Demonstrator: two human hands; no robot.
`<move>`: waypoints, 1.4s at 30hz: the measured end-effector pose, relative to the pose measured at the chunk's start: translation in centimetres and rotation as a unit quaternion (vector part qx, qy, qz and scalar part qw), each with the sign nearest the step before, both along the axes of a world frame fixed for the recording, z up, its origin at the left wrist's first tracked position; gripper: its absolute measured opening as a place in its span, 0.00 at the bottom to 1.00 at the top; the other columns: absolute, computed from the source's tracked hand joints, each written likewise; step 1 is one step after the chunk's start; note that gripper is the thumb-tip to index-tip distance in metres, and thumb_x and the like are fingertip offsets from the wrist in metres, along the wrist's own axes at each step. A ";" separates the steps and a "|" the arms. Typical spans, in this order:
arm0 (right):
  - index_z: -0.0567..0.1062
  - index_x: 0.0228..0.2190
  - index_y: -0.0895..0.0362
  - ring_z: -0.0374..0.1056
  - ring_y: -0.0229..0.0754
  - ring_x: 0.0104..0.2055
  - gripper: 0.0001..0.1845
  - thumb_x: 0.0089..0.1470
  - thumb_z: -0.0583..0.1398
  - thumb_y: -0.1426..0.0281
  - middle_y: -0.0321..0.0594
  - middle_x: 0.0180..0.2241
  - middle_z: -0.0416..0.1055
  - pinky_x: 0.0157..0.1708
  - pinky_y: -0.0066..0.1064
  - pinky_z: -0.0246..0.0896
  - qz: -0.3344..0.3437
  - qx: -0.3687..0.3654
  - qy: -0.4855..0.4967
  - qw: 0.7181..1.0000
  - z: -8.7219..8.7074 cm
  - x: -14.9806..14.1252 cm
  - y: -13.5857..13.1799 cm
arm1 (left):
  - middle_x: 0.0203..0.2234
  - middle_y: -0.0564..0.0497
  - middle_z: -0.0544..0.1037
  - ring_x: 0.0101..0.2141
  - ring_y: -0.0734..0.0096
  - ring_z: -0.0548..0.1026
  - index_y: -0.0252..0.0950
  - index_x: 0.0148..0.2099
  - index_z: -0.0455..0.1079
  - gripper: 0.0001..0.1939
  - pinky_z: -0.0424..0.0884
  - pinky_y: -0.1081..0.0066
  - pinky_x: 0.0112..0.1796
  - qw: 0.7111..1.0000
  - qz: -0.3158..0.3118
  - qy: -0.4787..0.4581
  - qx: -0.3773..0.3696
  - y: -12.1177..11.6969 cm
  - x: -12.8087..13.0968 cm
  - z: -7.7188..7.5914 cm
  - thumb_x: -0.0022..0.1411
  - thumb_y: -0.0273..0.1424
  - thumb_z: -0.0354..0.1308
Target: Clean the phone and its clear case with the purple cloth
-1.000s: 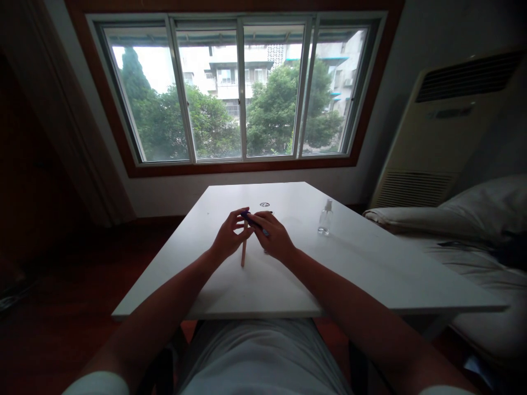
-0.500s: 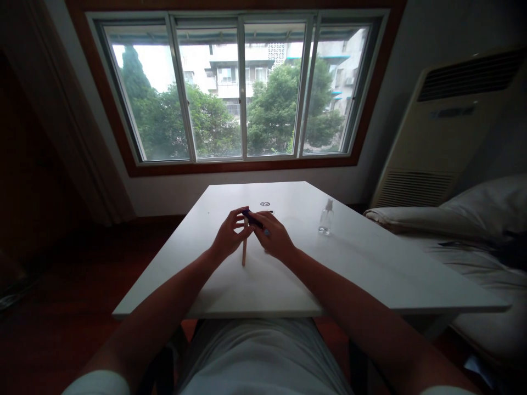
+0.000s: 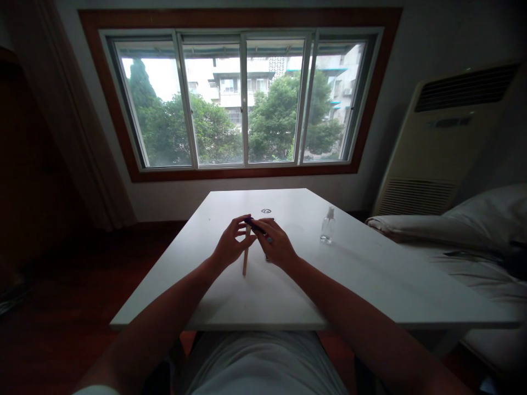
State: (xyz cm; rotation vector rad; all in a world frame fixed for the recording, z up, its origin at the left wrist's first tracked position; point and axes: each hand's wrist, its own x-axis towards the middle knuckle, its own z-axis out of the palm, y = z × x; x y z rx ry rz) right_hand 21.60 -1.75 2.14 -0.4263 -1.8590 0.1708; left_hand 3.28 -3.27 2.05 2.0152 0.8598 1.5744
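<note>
Stick (image 3: 246, 262) meets or nearly meets dark piece (image 3: 258, 226) between both hands, left of bottle (image 3: 327, 229). Right hand (image 3: 279, 245) grip pinches dark piece; left hand (image 3: 229, 245) grip: can't tell. Looks mid-work: handling unfinished, neither released yet.

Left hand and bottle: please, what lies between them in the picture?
In the head view: a wooden stick, a dark object and the right hand. From the right hand, white tabletop stretches to the bottle.
</note>
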 end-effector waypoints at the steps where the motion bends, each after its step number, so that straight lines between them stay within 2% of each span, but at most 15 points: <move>1: 0.71 0.58 0.47 0.71 0.42 0.46 0.21 0.66 0.56 0.71 0.44 0.49 0.71 0.37 0.33 0.73 0.006 0.011 0.000 1.000 0.0 0.0 -0.1 | 0.60 0.41 0.68 0.55 0.57 0.73 0.41 0.63 0.62 0.29 0.74 0.54 0.52 1.000 -0.004 -0.001 0.001 0.0 0.0 0.0 0.62 0.33 0.65; 6: 0.70 0.58 0.47 0.71 0.43 0.48 0.22 0.65 0.56 0.73 0.44 0.51 0.70 0.44 0.37 0.73 0.022 0.046 -0.015 0.999 -0.1 0.1 -0.3 | 0.62 0.41 0.66 0.54 0.58 0.73 0.40 0.60 0.63 0.26 0.75 0.56 0.51 1.000 0.006 0.000 0.001 -0.1 0.0 0.0 0.62 0.34 0.66; 13: 0.69 0.59 0.48 0.71 0.44 0.47 0.21 0.66 0.55 0.71 0.45 0.50 0.71 0.35 0.33 0.73 0.007 -0.004 -0.010 1.000 0.0 -0.1 -0.2 | 0.59 0.41 0.69 0.54 0.58 0.74 0.40 0.62 0.62 0.29 0.75 0.55 0.51 1.000 0.022 0.005 -0.002 -0.3 0.1 0.1 0.62 0.34 0.65; 19: 0.69 0.59 0.48 0.71 0.44 0.47 0.22 0.65 0.56 0.73 0.44 0.51 0.70 0.43 0.38 0.73 0.017 0.041 -0.023 0.999 -0.1 0.1 -0.5 | 0.62 0.41 0.67 0.54 0.58 0.74 0.40 0.60 0.63 0.27 0.75 0.57 0.49 1.000 0.006 0.001 0.005 0.1 -0.1 -0.2 0.62 0.34 0.66; 25: 0.69 0.59 0.49 0.71 0.43 0.45 0.21 0.66 0.55 0.71 0.45 0.50 0.71 0.35 0.34 0.73 -0.004 -0.006 -0.017 1.000 -0.1 0.0 -0.2 | 0.58 0.42 0.70 0.54 0.58 0.74 0.41 0.62 0.62 0.28 0.75 0.56 0.50 1.000 0.017 0.000 -0.004 0.2 -0.1 -0.1 0.62 0.35 0.65; 30: 0.69 0.59 0.48 0.71 0.44 0.47 0.22 0.65 0.55 0.73 0.44 0.51 0.71 0.44 0.38 0.73 0.009 0.039 -0.024 0.999 0.0 0.2 -0.7 | 0.61 0.41 0.67 0.53 0.58 0.74 0.40 0.60 0.63 0.27 0.76 0.57 0.49 1.000 0.008 0.003 0.003 -0.1 0.0 0.0 0.61 0.34 0.66; 33: 0.69 0.59 0.48 0.71 0.44 0.48 0.22 0.66 0.55 0.73 0.45 0.51 0.70 0.46 0.40 0.73 0.007 0.040 -0.025 0.999 0.1 0.2 -0.8 | 0.61 0.41 0.68 0.53 0.58 0.75 0.40 0.60 0.64 0.26 0.76 0.58 0.49 1.000 0.001 0.003 0.008 -0.2 0.0 -0.1 0.62 0.34 0.65; 39: 0.70 0.59 0.48 0.70 0.45 0.48 0.21 0.66 0.55 0.71 0.46 0.50 0.70 0.43 0.39 0.74 -0.002 -0.005 0.009 1.000 0.1 0.2 -0.2 | 0.58 0.40 0.69 0.51 0.57 0.76 0.42 0.65 0.58 0.36 0.77 0.59 0.47 0.999 -0.029 0.004 0.031 -0.5 0.1 -0.4 0.58 0.31 0.68; 42: 0.70 0.59 0.48 0.70 0.45 0.47 0.21 0.67 0.55 0.70 0.46 0.50 0.70 0.39 0.37 0.74 -0.003 -0.018 0.011 1.000 0.0 0.1 -0.2 | 0.58 0.41 0.69 0.51 0.57 0.76 0.42 0.65 0.57 0.38 0.77 0.59 0.46 0.999 -0.027 -0.001 0.032 -0.4 0.1 -0.6 0.57 0.31 0.69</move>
